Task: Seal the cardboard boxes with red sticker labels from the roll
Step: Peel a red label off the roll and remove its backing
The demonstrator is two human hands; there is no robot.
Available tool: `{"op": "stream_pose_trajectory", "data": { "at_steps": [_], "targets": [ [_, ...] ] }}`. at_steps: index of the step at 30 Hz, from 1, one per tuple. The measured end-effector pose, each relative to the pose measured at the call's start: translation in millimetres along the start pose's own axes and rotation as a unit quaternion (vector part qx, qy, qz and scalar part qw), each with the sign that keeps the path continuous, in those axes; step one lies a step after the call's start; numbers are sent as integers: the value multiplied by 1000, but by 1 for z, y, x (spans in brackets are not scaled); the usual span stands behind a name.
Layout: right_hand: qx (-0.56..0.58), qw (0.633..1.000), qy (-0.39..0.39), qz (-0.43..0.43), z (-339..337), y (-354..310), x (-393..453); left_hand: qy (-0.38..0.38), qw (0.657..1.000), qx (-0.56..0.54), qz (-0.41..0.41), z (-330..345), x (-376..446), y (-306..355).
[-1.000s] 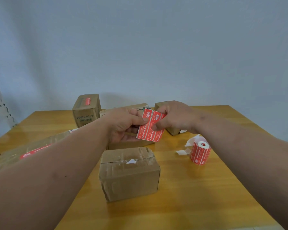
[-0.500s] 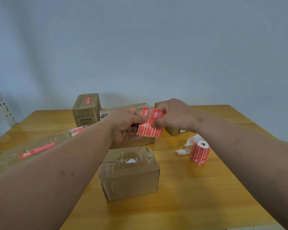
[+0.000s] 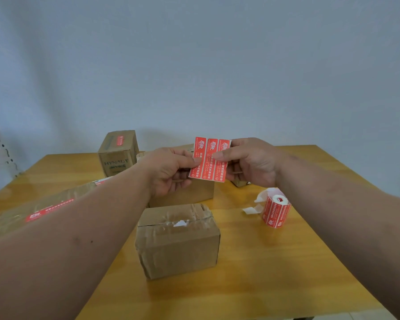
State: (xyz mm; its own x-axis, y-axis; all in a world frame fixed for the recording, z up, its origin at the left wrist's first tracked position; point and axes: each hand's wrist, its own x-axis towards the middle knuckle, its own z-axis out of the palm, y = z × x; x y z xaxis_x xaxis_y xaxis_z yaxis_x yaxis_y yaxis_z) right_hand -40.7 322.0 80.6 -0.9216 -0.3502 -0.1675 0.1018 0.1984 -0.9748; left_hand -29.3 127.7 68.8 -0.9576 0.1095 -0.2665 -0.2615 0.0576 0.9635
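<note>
A strip of three red sticker labels (image 3: 208,159) is held up flat above the table. My left hand (image 3: 169,172) pinches its left edge and my right hand (image 3: 249,162) pinches its right edge. Below them a small cardboard box (image 3: 178,241) sits near me, its top flaps taped and creased. The sticker roll (image 3: 275,211) stands on the table to the right, with loose white backing paper (image 3: 252,209) beside it.
A wooden table (image 3: 263,273) holds more boxes: a tall box (image 3: 118,153) with a red label at the back left, a flat long box (image 3: 46,209) with a red label at the left, and a box (image 3: 189,192) behind the near one.
Both hands have lifted the strip of labels higher and spread it flat, so that all three labels face me. The boxes and the roll have not moved.
</note>
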Motion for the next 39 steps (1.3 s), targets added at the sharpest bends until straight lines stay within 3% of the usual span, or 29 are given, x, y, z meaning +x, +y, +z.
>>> {"op": "stream_pose_trajectory", "data": {
  "at_steps": [4, 7, 13, 19, 27, 36, 39],
  "targets": [
    [-44, 999, 14, 14, 6, 1, 3, -1, 1000, -12, 5, 7, -2, 0],
    [-98, 994, 50, -8, 6, 1, 5, -4, 1000, 4, 3, 8, -3, 1],
    [-142, 988, 46, -47, 6, 1, 0, -4, 1000, 6, -14, 7, -1, -1],
    [-131, 989, 48, -54, 4, 2, -2, 12, 999, -20, -22, 8, 0, -5],
    [-124, 991, 23, -50, 1, -1, -5, -31, 999, 6, -29, 3, -1, -3],
    [-60, 995, 63, -45, -5, 3, -4, 66, 998, -20, 1, 5, 9, -11],
    [-151, 985, 80, -18, -12, 8, -6, 68, 998, -5, 4, 1, 9, -13]
  ]
}}
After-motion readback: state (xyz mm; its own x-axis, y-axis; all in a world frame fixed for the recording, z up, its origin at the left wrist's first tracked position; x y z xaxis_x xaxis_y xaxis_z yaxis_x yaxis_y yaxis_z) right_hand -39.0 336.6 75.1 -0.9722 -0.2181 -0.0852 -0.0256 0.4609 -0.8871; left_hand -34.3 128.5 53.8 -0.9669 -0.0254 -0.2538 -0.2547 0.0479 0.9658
